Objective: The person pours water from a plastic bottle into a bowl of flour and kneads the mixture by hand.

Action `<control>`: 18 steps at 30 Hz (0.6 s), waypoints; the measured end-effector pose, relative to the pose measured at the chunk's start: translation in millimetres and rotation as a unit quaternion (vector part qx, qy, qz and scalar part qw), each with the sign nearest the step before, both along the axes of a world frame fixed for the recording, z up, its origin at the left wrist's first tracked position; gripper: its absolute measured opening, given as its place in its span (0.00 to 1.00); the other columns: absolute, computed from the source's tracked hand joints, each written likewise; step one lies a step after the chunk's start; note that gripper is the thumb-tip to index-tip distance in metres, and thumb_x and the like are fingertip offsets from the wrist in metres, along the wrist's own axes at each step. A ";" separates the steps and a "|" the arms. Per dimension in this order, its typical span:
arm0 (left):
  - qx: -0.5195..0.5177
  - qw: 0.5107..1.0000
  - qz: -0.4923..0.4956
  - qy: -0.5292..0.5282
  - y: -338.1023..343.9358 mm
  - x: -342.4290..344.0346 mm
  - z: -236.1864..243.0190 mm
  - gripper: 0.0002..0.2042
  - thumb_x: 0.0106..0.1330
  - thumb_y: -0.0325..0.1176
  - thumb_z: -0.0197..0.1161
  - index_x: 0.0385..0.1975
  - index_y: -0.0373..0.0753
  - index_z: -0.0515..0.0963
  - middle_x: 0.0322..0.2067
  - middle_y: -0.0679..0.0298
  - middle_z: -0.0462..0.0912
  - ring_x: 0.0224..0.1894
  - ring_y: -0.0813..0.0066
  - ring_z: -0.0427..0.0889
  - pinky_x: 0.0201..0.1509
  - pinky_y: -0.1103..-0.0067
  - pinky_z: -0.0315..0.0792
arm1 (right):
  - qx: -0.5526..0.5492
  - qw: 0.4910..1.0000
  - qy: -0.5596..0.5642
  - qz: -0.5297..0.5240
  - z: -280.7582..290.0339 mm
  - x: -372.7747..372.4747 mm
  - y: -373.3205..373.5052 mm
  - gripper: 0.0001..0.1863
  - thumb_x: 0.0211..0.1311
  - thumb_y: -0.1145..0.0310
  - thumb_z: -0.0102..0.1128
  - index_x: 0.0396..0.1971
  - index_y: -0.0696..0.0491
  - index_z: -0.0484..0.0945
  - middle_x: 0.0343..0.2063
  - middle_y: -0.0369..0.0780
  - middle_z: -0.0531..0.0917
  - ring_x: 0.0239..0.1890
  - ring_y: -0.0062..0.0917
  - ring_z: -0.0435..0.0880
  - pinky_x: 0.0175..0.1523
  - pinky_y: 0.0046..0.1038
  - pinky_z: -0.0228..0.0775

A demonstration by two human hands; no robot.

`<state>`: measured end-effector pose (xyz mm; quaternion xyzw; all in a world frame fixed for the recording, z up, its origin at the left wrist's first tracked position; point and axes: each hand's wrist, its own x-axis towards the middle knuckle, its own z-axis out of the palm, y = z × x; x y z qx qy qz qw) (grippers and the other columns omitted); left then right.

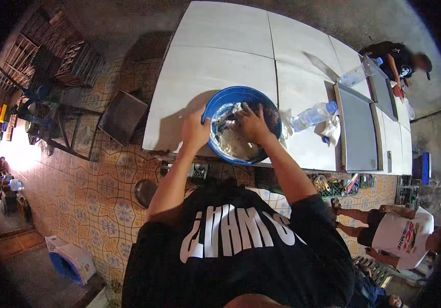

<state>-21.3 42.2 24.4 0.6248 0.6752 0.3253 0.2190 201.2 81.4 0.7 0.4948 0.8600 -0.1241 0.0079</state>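
Note:
A blue plastic bowl (262, 148) stands near the front edge of a white worktable (220, 25), with a pale powdery, partly wet mixture (233, 138) inside. My left hand (196, 128) is closed on the bowl's left rim. My right hand (251, 123) reaches into the bowl, fingers apart and pressed into the mixture, their tips partly hidden in it. Just right of the bowl lie a clear plastic bottle with a blue cap (310, 117) and small pale bags (332, 131).
Metal trays (359, 138) and another bottle (356, 76) occupy the table's right side. A person in black (388, 64) works at the far right end; another in white (405, 236) is at lower right. A dark tray (120, 115) and metal frame (66, 123) stand left; crates (333, 187) sit below.

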 end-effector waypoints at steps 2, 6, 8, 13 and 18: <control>-0.015 1.000 0.004 -0.014 -1.1 -0.5 -4.1 0.23 0.64 0.31 0.65 0.59 0.33 0.77 0.48 0.42 0.84 0.50 0.46 0.84 0.56 0.62 0.76 | -0.047 0.998 -0.028 0.033 19.8 -27.3 -6.3 0.32 0.73 0.42 0.46 0.67 0.48 0.71 0.69 0.43 0.71 0.78 0.36 0.54 0.73 0.71 0.24; -0.011 1.000 -0.006 0.013 4.1 -5.1 -16.2 0.23 0.65 0.32 0.64 0.60 0.35 0.77 0.46 0.43 0.84 0.47 0.45 0.85 0.52 0.59 0.77 | -0.038 0.988 -0.060 0.136 7.7 -37.7 -22.5 0.27 0.71 0.50 0.48 0.62 0.49 0.76 0.65 0.45 0.75 0.75 0.37 0.61 0.71 0.74 0.19; -0.035 0.999 -0.007 -0.004 3.2 -7.3 -21.3 0.23 0.65 0.32 0.64 0.61 0.37 0.77 0.45 0.44 0.85 0.48 0.44 0.84 0.51 0.57 0.77 | -0.131 0.970 -0.124 0.165 32.2 -40.2 -21.2 0.25 0.69 0.52 0.49 0.58 0.50 0.80 0.62 0.46 0.78 0.72 0.38 0.66 0.70 0.76 0.17; -0.077 0.996 0.005 -0.050 -1.5 -3.1 -3.5 0.23 0.64 0.32 0.63 0.61 0.38 0.77 0.49 0.46 0.84 0.51 0.46 0.83 0.55 0.59 0.76 | -0.061 0.994 0.062 0.069 22.7 -18.2 -9.3 0.24 0.65 0.55 0.53 0.57 0.49 0.80 0.53 0.47 0.83 0.72 0.46 0.65 0.66 0.82 0.21; 0.004 1.000 0.002 -0.026 -0.8 -4.5 -16.3 0.23 0.64 0.33 0.63 0.60 0.37 0.77 0.51 0.46 0.83 0.53 0.46 0.82 0.57 0.60 0.76 | 0.028 0.998 -0.042 0.038 -3.8 -32.8 -0.7 0.21 0.62 0.59 0.58 0.55 0.42 0.82 0.50 0.46 0.85 0.72 0.50 0.64 0.65 0.82 0.23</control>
